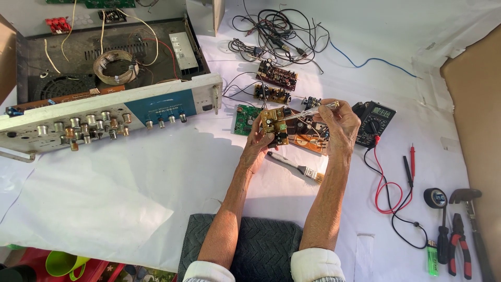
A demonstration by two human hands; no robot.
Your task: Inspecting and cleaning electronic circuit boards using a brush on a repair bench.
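- Left hand sat centre frame, fingers clamped on the lower edge of a small yellow-brown circuit board, lifted off the sheet and tilted toward the camera (probably so its parts faced the eyes).
- Right hand was just right of it, thumb and fingers pinched together on a clear-handled tester screwdriver, the tip pointing left at the board's top edge; contact too small to tell.
- Flat on the white sheet behind the hands: a green circuit board, a brown board, and two darker boards further up, all wired together.
- A small paintbrush lay below the hands.
- Digital multimeter was at right of centre, red and black probes trailing down-right.
- Opened amplifier chassis filled the upper left, its front panel white with a blue rectangular label and a row of knobs.
- Lower right: black tape roll, red-handled pliers, hammer, green lighter.
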